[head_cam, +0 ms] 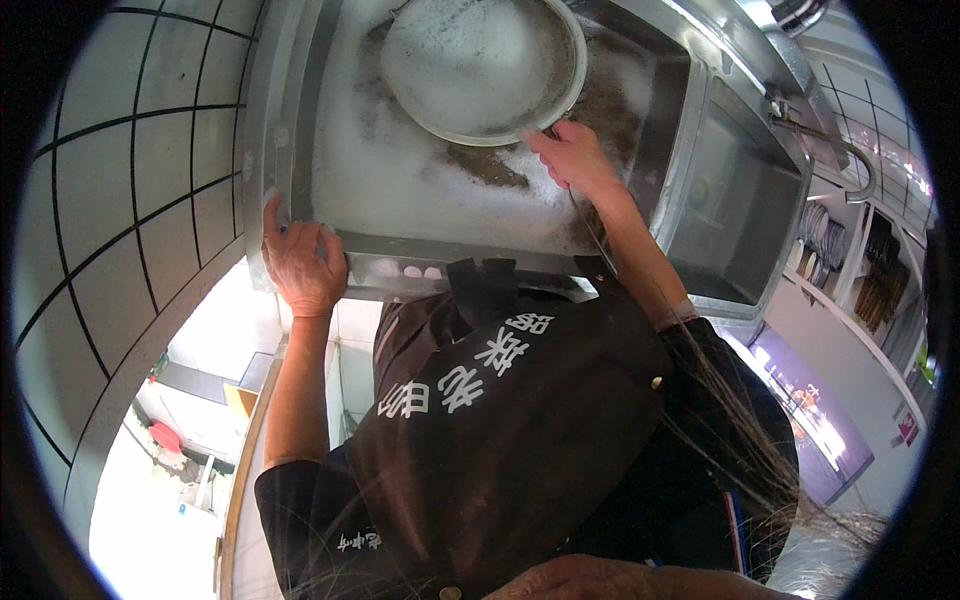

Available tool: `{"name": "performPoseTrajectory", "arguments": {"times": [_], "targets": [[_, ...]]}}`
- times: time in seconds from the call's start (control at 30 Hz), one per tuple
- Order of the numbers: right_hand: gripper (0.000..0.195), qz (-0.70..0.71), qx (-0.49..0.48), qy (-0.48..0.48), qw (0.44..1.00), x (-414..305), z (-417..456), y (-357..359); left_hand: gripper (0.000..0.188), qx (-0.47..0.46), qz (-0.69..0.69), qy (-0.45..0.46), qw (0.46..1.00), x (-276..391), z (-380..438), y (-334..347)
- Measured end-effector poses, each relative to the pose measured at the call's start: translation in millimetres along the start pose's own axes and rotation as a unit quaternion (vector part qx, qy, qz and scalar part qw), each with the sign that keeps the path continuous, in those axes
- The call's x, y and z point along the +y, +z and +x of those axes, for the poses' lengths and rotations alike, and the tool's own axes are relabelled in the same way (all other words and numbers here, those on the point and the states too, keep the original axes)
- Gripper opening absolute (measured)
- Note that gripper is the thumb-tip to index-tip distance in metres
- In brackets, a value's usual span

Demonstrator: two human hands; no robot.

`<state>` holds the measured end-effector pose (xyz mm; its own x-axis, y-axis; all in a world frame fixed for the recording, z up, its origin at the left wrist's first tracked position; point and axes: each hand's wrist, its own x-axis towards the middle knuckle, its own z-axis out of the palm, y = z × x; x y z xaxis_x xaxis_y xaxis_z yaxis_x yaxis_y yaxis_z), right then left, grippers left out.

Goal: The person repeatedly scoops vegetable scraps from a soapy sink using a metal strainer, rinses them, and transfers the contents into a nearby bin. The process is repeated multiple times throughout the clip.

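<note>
At the upper middle, a large round pan or strainer with a metal rim sits amid foamy, murky water in a stainless steel sink. Its inside is covered by white suds, so its kind is not plain. My right hand is closed around its handle at the rim's lower right; a thin rod or wire runs from beneath that hand towards the apron. My left hand rests on the sink's front left corner, fingers spread, holding nothing. A brown apron with printed writing lies against the sink's front edge.
A second steel basin adjoins on the right, with a curved faucet beyond it. White tiled wall stands close on the left. Shelves at the right hold stacked dishes. Foam spots dot the front ledge.
</note>
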<state>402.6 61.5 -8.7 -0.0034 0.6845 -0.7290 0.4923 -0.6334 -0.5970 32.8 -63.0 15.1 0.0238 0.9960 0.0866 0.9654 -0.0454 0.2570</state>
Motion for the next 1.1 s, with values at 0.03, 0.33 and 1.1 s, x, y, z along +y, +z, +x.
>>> {"name": "performPoseTrajectory", "arguments": {"times": [0.03,0.33,1.1], "targets": [[0.040,-0.002,0.010,0.000,1.000,0,-4,-2,0.014,0.000,0.005,0.003,1.000,0,0,1],[0.035,-0.089,0.093,-0.095,0.987,9,-40,-18,0.017,0.019,0.023,0.008,1.000,-2,-4,5],[0.039,-0.538,0.257,0.014,0.802,59,-84,-93,0.013,0.025,0.031,0.003,0.999,0,-3,4]]}}
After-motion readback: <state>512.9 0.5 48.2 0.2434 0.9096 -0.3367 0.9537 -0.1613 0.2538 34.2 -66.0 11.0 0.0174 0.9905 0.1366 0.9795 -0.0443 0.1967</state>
